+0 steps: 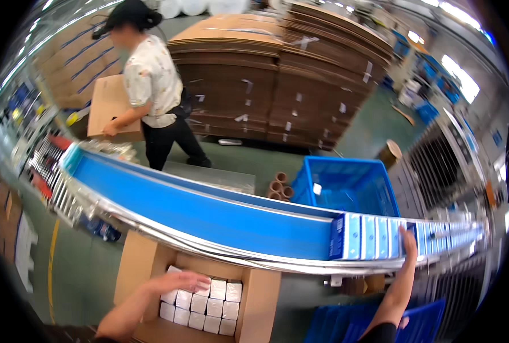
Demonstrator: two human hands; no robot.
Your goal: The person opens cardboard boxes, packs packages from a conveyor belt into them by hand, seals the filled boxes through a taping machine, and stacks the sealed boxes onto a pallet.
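Observation:
A short row of blue-and-white boxes (368,237) stands on the right part of the blue conveyor belt (226,211). My right hand (407,241) is at the right end of this row, its fingers closed against the last box, beside a gap before more boxes (446,234) farther right. Below the belt, an open cardboard carton (260,303) holds rows of small white-topped packs (214,307). Over the far rows of these packs my left hand (183,280) reaches palm down, fingers stretched out and nothing in them. It hides part of the packs.
Across the belt a person (154,86) carries a cardboard box (108,106). Behind stand tall stacks of flat cardboard (226,91). A blue crate (346,160) and several cardboard tubes (277,187) are beyond the belt. Blue bins (334,324) lie below my right forearm; rollers (57,188) adjoin the belt's left end.

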